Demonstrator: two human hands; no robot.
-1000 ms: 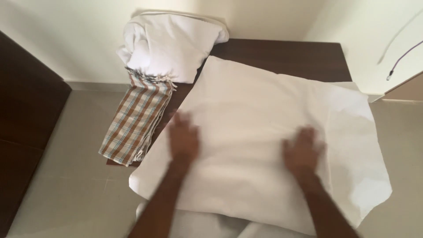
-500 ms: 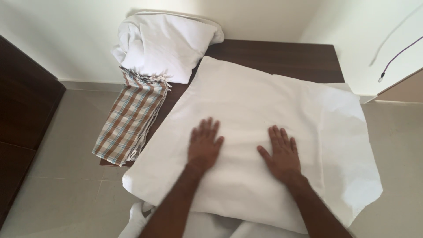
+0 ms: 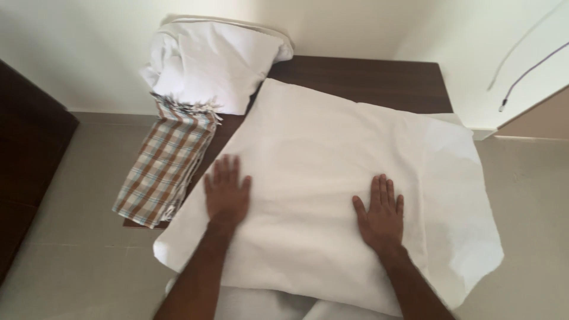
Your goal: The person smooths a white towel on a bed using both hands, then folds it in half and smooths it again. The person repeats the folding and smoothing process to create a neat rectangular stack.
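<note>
While I watch, both hands lie flat, fingers spread, on the white cloth (image 3: 332, 178): left hand (image 3: 227, 195), right hand (image 3: 380, 216). Cloth runs ahead and rightward; checked towel (image 3: 166, 166) sits left.

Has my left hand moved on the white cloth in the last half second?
Yes. The left hand slid outward to the left across the white cloth, ending nearer the checked cloth at the table's left edge.

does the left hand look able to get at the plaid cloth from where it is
Probably yes. The left hand lies flat on the white sheet, and the plaid cloth lies just to its left on the table edge, with nothing between them or on top of it.
</note>
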